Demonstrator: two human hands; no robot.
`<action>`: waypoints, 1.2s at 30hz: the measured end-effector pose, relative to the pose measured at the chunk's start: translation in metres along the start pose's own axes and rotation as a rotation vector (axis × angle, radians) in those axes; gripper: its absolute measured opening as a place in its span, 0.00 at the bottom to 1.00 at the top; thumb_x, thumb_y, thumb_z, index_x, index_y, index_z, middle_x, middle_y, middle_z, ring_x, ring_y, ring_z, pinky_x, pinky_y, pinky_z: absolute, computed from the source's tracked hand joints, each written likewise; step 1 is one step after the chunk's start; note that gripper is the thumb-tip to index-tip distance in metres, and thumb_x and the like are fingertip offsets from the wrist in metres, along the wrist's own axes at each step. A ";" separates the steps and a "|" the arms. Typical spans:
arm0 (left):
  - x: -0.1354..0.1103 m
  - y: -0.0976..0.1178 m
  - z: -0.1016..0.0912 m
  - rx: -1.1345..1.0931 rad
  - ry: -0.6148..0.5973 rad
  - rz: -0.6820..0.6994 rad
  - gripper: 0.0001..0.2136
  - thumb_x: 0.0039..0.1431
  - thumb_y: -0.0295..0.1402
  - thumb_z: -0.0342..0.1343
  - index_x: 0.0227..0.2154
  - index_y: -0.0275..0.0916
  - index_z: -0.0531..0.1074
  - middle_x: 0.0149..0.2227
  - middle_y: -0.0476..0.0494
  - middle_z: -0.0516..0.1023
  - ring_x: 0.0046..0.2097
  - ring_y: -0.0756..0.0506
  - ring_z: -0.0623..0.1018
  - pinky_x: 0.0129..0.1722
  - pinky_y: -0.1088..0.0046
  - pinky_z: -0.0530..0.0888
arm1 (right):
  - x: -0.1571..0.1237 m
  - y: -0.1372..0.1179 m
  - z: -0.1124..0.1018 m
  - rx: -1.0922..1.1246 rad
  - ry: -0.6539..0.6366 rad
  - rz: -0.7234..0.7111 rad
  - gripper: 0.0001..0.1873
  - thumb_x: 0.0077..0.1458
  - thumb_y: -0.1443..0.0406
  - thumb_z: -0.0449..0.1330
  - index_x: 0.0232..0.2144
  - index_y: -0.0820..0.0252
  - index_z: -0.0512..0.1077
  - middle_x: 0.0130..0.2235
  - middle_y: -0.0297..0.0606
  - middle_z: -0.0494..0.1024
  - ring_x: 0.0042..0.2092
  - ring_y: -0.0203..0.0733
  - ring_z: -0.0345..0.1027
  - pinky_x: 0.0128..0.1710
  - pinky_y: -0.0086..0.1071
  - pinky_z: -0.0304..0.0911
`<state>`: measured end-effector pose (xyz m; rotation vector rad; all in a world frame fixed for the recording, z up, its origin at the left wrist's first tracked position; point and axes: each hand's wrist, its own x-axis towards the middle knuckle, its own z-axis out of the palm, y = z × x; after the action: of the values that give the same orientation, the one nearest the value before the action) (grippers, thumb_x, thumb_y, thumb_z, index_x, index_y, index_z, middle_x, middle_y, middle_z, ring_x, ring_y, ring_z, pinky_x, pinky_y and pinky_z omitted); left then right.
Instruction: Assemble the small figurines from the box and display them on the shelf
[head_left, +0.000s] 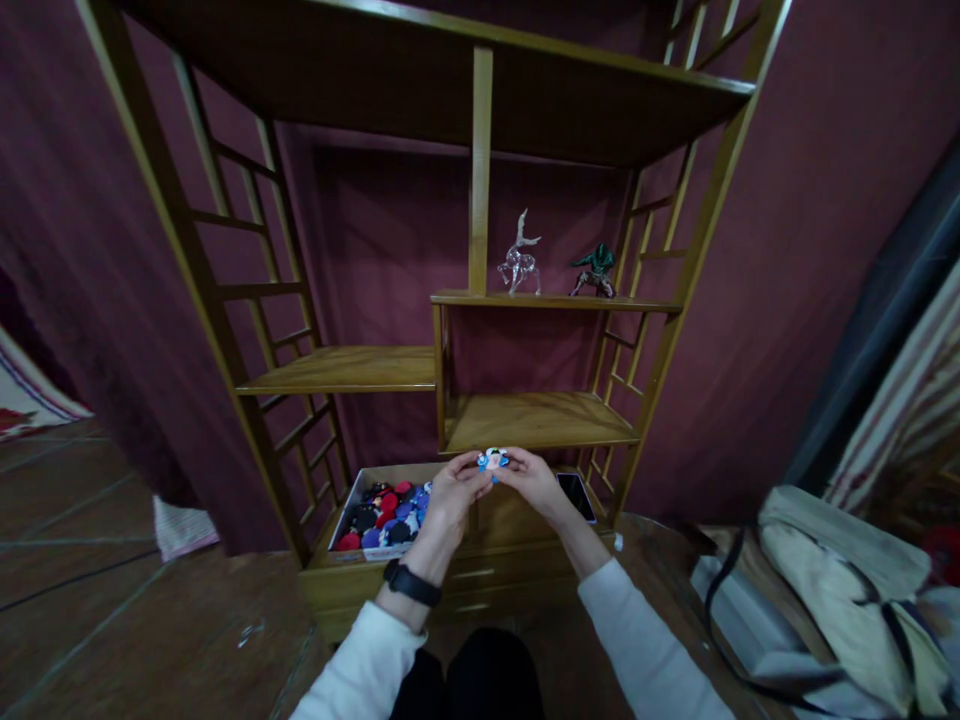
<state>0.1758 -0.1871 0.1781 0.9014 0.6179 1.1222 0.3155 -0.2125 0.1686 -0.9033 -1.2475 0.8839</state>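
A small blue and white figurine (493,461) is held up between both hands, in front of the lower shelf. My left hand (456,488), with a dark watch on its wrist, pinches its left side. On its right side, the fingers of my right hand (531,478) are closed. Fine details of the figurine are too small to make out. To the left of my left hand, a white box (358,484) stands on the cabinet base, filled with several small red, blue, purple and dark pieces. A phone-like dark slab (576,498) lies to the right of my right hand.
The wooden shelf unit (480,170) rises ahead with stepped boards. On its upper right board stand a clear deer figurine (519,256) and a green and dark action figure (595,270). Bags (832,600) lie on the floor at right; a cable (82,578) runs along the left.
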 end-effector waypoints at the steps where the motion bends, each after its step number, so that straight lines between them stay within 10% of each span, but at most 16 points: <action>1: 0.005 0.002 0.001 -0.016 0.012 0.020 0.19 0.38 0.20 0.65 0.37 0.34 0.69 0.26 0.46 0.77 0.28 0.52 0.76 0.33 0.76 0.74 | 0.009 0.002 0.001 -0.011 -0.005 -0.015 0.19 0.38 0.59 0.66 0.36 0.57 0.73 0.36 0.36 0.78 0.37 0.40 0.71 0.43 0.36 0.65; 11: 0.016 -0.005 -0.034 0.011 0.195 0.046 0.15 0.48 0.18 0.55 0.40 0.35 0.69 0.34 0.41 0.77 0.33 0.50 0.77 0.33 0.76 0.73 | 0.091 0.027 0.018 -0.404 0.121 -0.073 0.13 0.44 0.62 0.62 0.35 0.57 0.73 0.35 0.34 0.79 0.37 0.40 0.72 0.40 0.33 0.66; 19: 0.009 -0.023 -0.081 0.058 0.220 -0.022 0.12 0.46 0.22 0.58 0.37 0.33 0.72 0.34 0.38 0.78 0.32 0.50 0.77 0.31 0.77 0.72 | 0.101 0.042 0.026 -0.752 0.153 -0.005 0.09 0.46 0.62 0.61 0.34 0.54 0.74 0.36 0.34 0.79 0.41 0.42 0.72 0.42 0.31 0.64; 36: -0.008 -0.062 -0.136 0.112 0.283 -0.227 0.09 0.44 0.25 0.61 0.32 0.36 0.74 0.32 0.42 0.78 0.31 0.50 0.77 0.30 0.78 0.70 | 0.118 0.060 0.009 -0.631 0.037 0.015 0.29 0.38 0.64 0.66 0.45 0.56 0.64 0.43 0.36 0.75 0.45 0.39 0.69 0.49 0.37 0.60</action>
<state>0.0942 -0.1642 0.0550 0.7502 0.9983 1.0240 0.3160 -0.0801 0.1592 -1.4170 -1.5179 0.4748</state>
